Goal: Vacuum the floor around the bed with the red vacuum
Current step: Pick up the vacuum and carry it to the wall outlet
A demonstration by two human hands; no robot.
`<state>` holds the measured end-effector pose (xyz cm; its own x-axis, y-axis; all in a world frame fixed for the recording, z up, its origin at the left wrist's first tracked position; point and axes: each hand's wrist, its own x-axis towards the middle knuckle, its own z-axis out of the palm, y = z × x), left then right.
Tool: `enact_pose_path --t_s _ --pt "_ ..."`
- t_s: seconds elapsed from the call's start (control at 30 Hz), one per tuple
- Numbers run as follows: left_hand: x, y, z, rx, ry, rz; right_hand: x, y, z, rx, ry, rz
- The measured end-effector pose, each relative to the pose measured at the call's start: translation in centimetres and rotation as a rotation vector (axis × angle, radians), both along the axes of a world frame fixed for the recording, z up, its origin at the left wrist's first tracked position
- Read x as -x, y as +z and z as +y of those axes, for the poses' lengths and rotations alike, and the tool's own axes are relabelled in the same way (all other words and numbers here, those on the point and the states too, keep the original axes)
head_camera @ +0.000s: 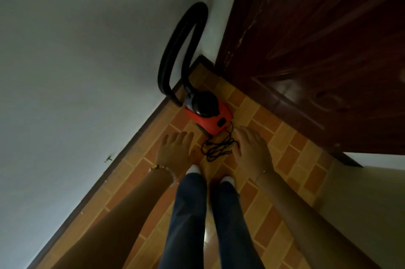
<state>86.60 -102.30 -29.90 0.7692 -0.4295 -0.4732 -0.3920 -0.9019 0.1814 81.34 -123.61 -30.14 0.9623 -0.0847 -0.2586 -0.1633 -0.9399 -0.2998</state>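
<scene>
Dark blue trouser legs (190,214) fill the bottom of the view, ending in white socks (193,169) on the orange and tan brick-pattern tiled floor (291,159). Far left of both hands rises a plain white wall (76,71), edged where it meets the floor by a dark brown skirting strip (122,154). The left hand (175,150), with a beaded bracelet (157,167) at its wrist, reaches down with straight, slightly spread fingers and holds nothing. Just beyond its fingertips, and between the two hands, the red plastic canister vacuum with a black top (210,115) sits on the floor in the corner by the wall. Its black ribbed hose (175,49) arches up against the wall and loops back down to the floor beside the body. A thin black power cord (217,148) lies in a loose tangle on the tiles between the hands, below the vacuum. The right hand (252,150) hangs at the cord's right edge, fingers loosely extended and gripping nothing; its thumb may be brushing the cord, but the dim picture leaves that unclear. Right of this hand stands a dark reddish-brown wooden door (317,38).
</scene>
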Motion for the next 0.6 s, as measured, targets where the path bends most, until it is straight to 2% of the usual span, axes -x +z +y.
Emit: enact_pose_path --t_s 0.23,0.33,0.47,0.6 --pt "2.0 -11.8 -3.7 0.046 -0.059 0.063 2.6 -12.0 -2.8 -0.121 -0.121 0.187" --pt "3.5 -18.7 -5.1 0.034 -0.101 0.115 3.7 -18.4 -4.4 -0.292 -0.326 0.268" --pt "5.0 -27.2 -7.2 0.050 -0.087 0.190 4.8 -27.0 -5.9 -0.622 -0.699 0.387" --pt "5.4 -35.3 -9.2 0.032 -0.104 0.209 5.1 -35.5 -6.8 -0.835 -0.910 0.467"
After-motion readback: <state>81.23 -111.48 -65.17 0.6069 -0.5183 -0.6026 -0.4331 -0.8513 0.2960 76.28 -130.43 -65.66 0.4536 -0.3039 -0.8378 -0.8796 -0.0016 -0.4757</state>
